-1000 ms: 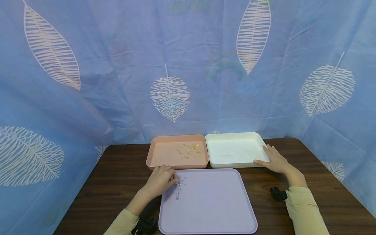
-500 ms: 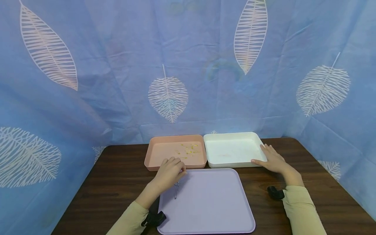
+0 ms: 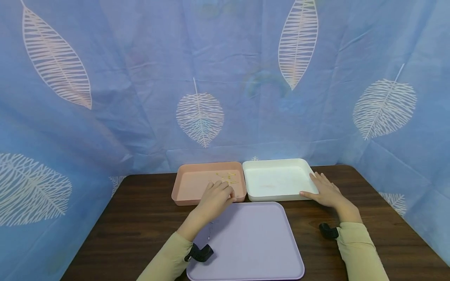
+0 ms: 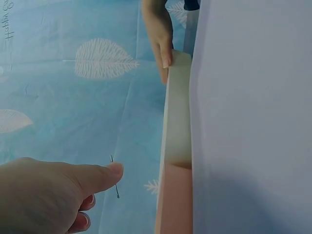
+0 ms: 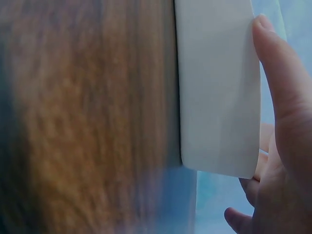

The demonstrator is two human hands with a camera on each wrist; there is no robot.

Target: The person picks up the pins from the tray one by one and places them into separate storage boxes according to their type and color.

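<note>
Left hand (image 3: 216, 200) shifted rightward, grip pinching thin pin (image 4: 117, 191); right hand (image 3: 326, 192), spread, touches white tray (image 3: 275, 178).

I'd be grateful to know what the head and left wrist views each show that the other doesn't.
Head only: gold pins in the pink tray, silver pins on the lilac tray. Left wrist only: lettering on the cloth and, clearly, the pin pinched by the left hand. Both: that hand, the right hand, those trays and the white tray.
</note>
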